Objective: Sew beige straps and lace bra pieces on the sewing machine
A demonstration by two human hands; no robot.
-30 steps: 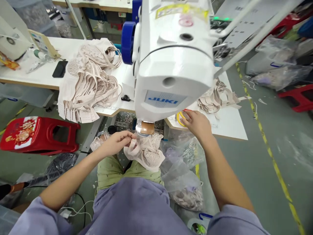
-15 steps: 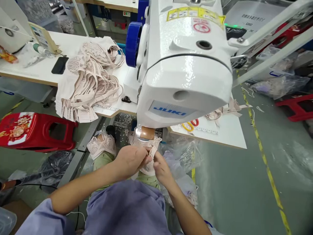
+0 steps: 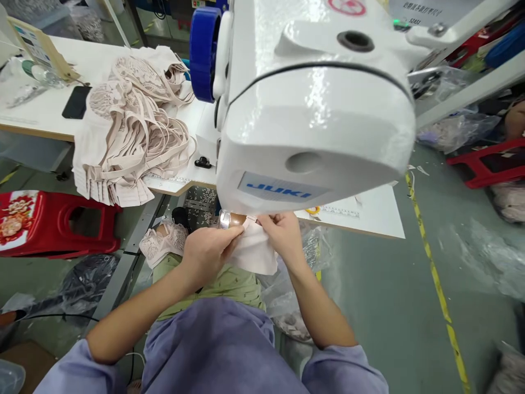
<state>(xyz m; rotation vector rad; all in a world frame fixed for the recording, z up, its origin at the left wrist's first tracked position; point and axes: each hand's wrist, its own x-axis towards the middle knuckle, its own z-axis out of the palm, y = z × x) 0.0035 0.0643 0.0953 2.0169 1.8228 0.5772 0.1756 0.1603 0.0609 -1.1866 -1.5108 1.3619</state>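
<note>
Below the head of a white sewing machine [image 3: 311, 137], both hands hold a pale beige bra [image 3: 257, 251]. My left hand [image 3: 208, 251] pinches its left edge, thumb pointing toward the machine. With thumb and fingers closed, my right hand [image 3: 284, 234] grips the upper right edge. Smooth fabric hangs down between the hands, over my lap. Just behind the cloth is a shiny rounded metal part [image 3: 232, 219] under the machine head. The needle area is hidden by the machine head. Another lace bra [image 3: 164, 243] lies by my left knee.
A heap of beige bras [image 3: 135, 131] covers part of the white table [image 3: 45, 117] at left, with a black phone [image 3: 76, 102] beside it. A red stool [image 3: 90, 221] stands at left. Yellow-handled scissors [image 3: 313, 210] and plastic bags [image 3: 283, 293] are at right.
My view has moved closer to the machine. The bra is turned from its lace side to smooth fabric, and my hands have spread apart and risen to the metal part.
</note>
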